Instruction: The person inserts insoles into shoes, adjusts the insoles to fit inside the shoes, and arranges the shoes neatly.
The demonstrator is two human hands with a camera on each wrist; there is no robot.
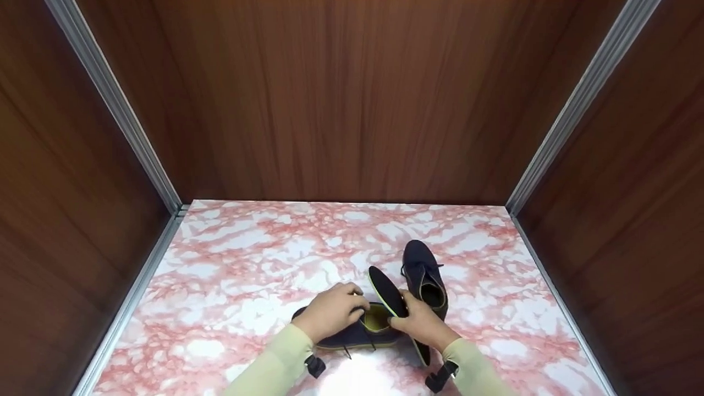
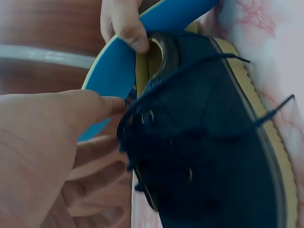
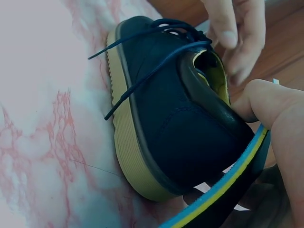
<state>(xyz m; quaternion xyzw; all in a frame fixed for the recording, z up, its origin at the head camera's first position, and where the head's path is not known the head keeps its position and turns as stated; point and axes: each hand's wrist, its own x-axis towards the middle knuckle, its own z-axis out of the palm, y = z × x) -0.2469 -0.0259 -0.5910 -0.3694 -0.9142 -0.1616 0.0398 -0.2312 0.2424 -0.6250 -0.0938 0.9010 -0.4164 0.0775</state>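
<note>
A dark blue lace-up shoe [image 1: 346,336] lies crosswise in front of me, toe left, its yellow-lined opening facing up. My left hand [image 1: 335,311] is over its laced part. In the left wrist view a fingertip of the left hand [image 2: 42,142] meets the edge by the laces [image 2: 142,109], the other fingers loosely spread. My right hand [image 1: 423,324] grips an insole [image 1: 386,290], black on one face and blue on the other, with a yellow layer along its edge. The right thumb [image 3: 251,102] lies against the shoe's heel collar [image 3: 204,90].
A second dark blue shoe [image 1: 418,256] stands just beyond the right hand, toe pointing away. Both lie on a pink-and-white marbled tabletop [image 1: 247,258]. Brown wood panels [image 1: 341,99] with metal corner rails [image 1: 577,104] enclose the back and sides.
</note>
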